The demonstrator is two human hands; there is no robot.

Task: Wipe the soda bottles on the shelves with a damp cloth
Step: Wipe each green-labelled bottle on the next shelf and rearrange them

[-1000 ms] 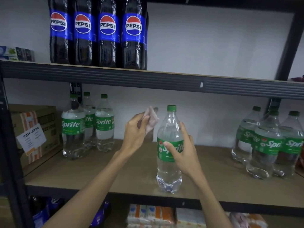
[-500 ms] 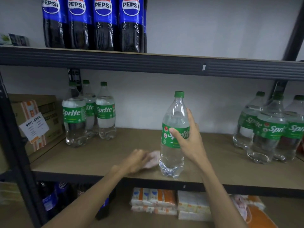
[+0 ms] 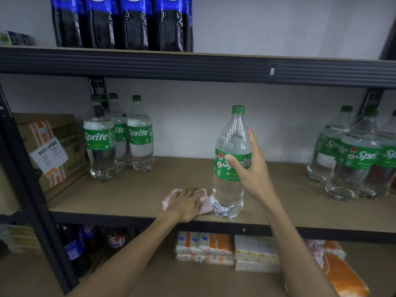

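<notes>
Head view: bottle point(image 3: 231, 138) is gripped by right hand point(image 3: 251, 169), cloth point(image 3: 206, 207) seemingly flattened beside it under left hand point(image 3: 186, 203); base wiping is judged due.

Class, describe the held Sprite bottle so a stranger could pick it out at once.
Find the middle shelf of the dark metal rack, below the dark blue-labelled bottles. Near its front edge, one Sprite bottle stands alone. Unlike the Sprite clusters at left and right, the right hand grips its label and a pink cloth lies by its base.
</notes>
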